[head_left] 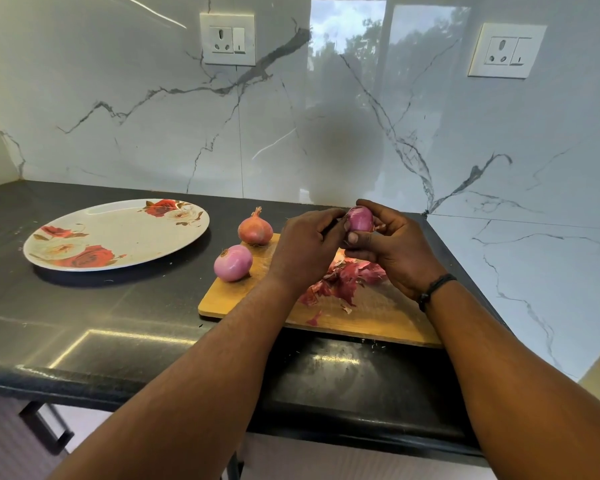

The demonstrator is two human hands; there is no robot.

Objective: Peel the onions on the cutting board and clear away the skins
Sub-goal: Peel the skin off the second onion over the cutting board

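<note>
- Both hands, left hand (305, 249) and right hand (395, 247), grasp a purple half-peeled onion (360, 219) above the rectangular wooden cutting board (378, 313).
- Papery red skins (343, 280) lie beneath; a peeled pink onion (232, 263) and an unpeeled brown onion (255, 228) sit at nine o'clock.

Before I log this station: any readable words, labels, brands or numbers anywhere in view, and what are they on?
None: no legible words, brands or numbers anywhere in view.
Left wall socket: only a small unreadable mark on its switch.
Right wall socket: the same, a tiny mark on the switch, no text.
Plate: rose pattern only, no lettering.
Cutting board: no print visible.
</note>
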